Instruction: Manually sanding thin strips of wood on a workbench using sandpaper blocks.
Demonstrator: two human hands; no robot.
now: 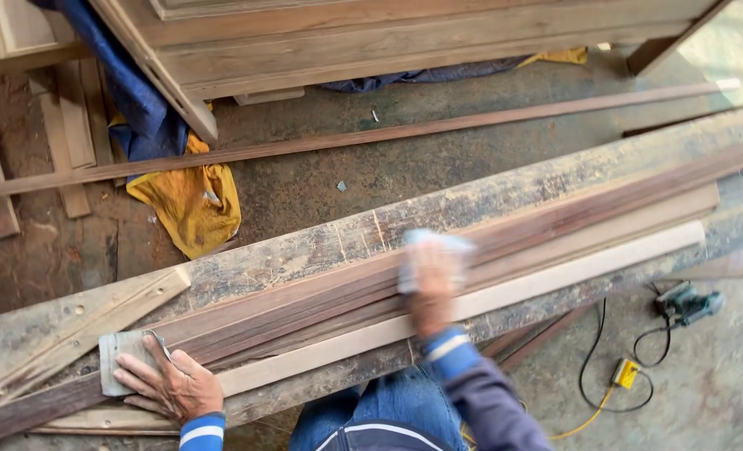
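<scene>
I see my right hand [430, 288], blurred, pressing a pale sanding pad [435, 250] flat on the dark wood strips [304, 296]. My left hand [171, 386] lies spread, fingers on a grey sandpaper sheet [119, 357] beside them.

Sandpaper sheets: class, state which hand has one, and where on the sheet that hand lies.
Left hand lies flat on a grey sandpaper sheet, covering its right edge. Right hand, blurred, presses a pale sheet onto the wooden strips; exact hold unclear.
</scene>
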